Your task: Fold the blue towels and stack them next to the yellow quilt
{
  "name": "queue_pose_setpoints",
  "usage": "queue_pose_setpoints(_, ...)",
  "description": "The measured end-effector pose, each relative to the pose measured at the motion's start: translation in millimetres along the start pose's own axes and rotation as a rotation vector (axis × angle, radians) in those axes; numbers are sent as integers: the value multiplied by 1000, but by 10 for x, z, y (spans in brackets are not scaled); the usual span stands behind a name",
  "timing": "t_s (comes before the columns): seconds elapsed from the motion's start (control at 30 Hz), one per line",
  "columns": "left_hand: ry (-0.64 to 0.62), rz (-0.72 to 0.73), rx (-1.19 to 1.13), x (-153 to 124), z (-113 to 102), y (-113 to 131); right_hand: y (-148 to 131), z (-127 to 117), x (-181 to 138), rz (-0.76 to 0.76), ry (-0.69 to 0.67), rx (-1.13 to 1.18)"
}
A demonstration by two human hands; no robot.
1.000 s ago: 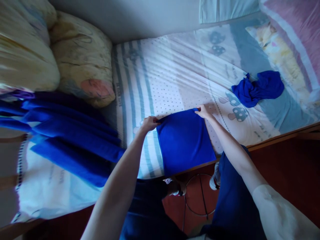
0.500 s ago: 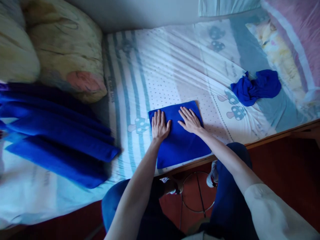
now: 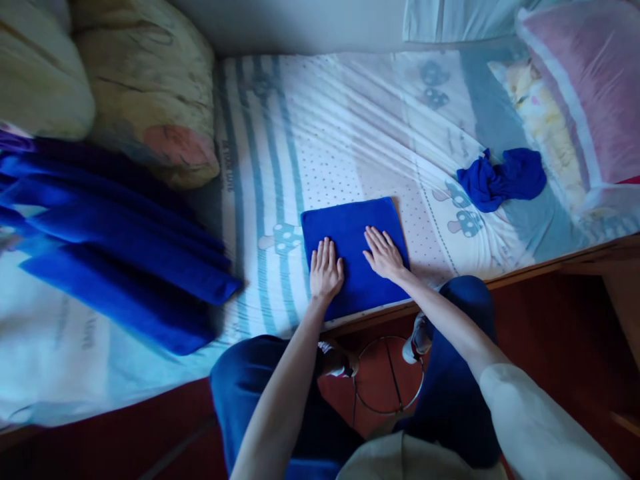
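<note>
A flat blue cloth lies spread in a near-square at the front edge of the bed. My left hand rests palm down on its left side, fingers stretched out. On the right part of the cloth my right hand also lies flat, fingers extended and pointing up and left. Neither hand grips anything. A crumpled blue cloth sits farther right on the bed, apart from my hands. To the left, several long blue cloths lie in an overlapping pile.
The patterned bed sheet is wrinkled toward the back. Large pillows stand at the back left, and a pink cushion leans at the right. Below the bed's wooden edge, a metal ring is visible between my legs.
Both hands have slid across the flat cloth toward me, away from its far edge. The view has shifted slightly. The pile and crumpled cloth stay in place.
</note>
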State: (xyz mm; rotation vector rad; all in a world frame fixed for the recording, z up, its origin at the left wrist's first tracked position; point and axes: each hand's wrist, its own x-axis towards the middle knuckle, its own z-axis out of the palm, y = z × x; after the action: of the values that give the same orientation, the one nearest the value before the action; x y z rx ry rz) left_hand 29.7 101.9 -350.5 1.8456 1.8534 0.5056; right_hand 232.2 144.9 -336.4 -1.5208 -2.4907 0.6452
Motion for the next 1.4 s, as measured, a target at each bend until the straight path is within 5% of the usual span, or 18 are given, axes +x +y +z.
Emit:
queue_pose_setpoints(0.13,44,-83,-12,-142,-57,-54,-60,-95,-95,223,56,-42)
queue_pose_setpoints(0.33,21,-22,-46,-406,250,250,-547,235,-372,90,-19,-36)
queue_pose_setpoints(0.6,207,-117,93,-974,243,-89,42,160,-926,128,133,-157)
queue_pose_setpoints(1.0,59,-193,60,-1404,206,-286,347,94,-1397,181,97,-71)
queue_pose_setpoints(1.2,93,-444,-285,-1301,-23,-279,328,-45,-1518,497,142,126)
queue_pose_setpoints(1.4,132,-649,-360,-1328,-146,-248,306,-203,-1619,706,171,298)
